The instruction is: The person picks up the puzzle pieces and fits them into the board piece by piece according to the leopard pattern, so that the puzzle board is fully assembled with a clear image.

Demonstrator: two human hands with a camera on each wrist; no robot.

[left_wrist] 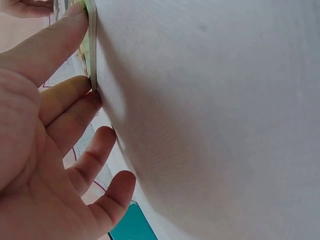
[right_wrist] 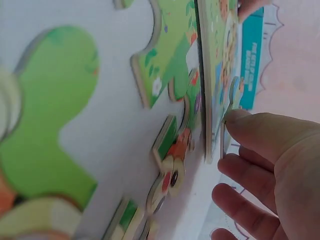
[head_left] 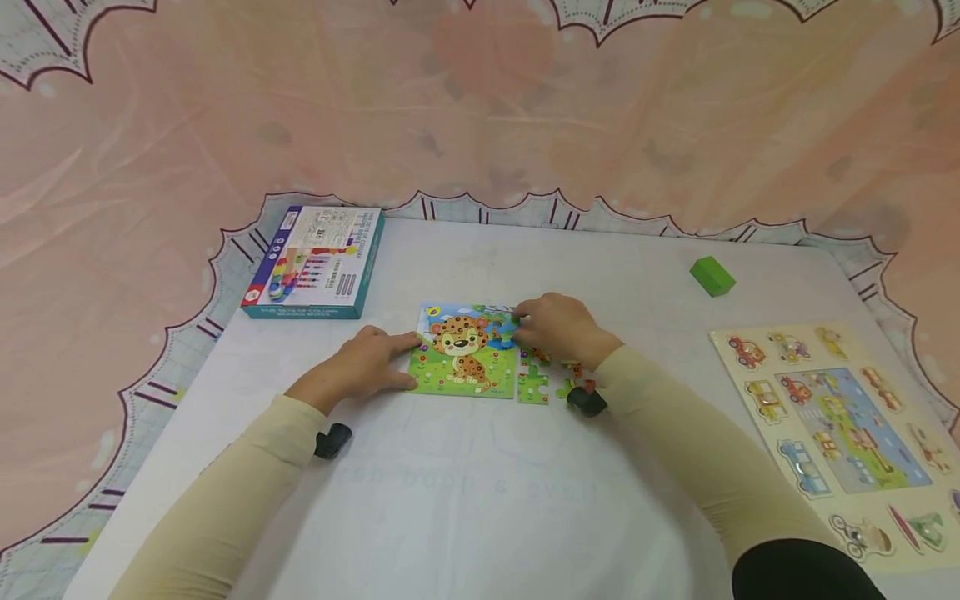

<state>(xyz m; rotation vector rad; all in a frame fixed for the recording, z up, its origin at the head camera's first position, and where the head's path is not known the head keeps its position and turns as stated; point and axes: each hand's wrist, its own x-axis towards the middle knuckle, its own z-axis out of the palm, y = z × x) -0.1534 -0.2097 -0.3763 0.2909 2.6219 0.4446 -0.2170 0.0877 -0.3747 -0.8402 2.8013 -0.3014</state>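
Observation:
A square puzzle board [head_left: 491, 382] with a spotted leopard cub on green grass lies mid-table. At its left edge, my left hand [head_left: 363, 367] rests with thumb and index finger stretched against the board; in the left wrist view the other fingers [left_wrist: 102, 147] spread beside it. My right hand [head_left: 562, 325] is over the board's upper right corner. Between its thumb and fingers it pinches a thin puzzle piece [right_wrist: 235, 92], tilted up on edge; its picture is mostly hidden. Loose jigsaw pieces [head_left: 533, 388] lie right of the board, partly under my right hand and wrist.
A flat box [head_left: 322, 258] with teal sides stands at the back left. A green block [head_left: 712, 276] lies at the back right. Nearer on the right is a vehicle picture board [head_left: 765, 433]. A patterned cloth [head_left: 480, 117] hangs behind the table.

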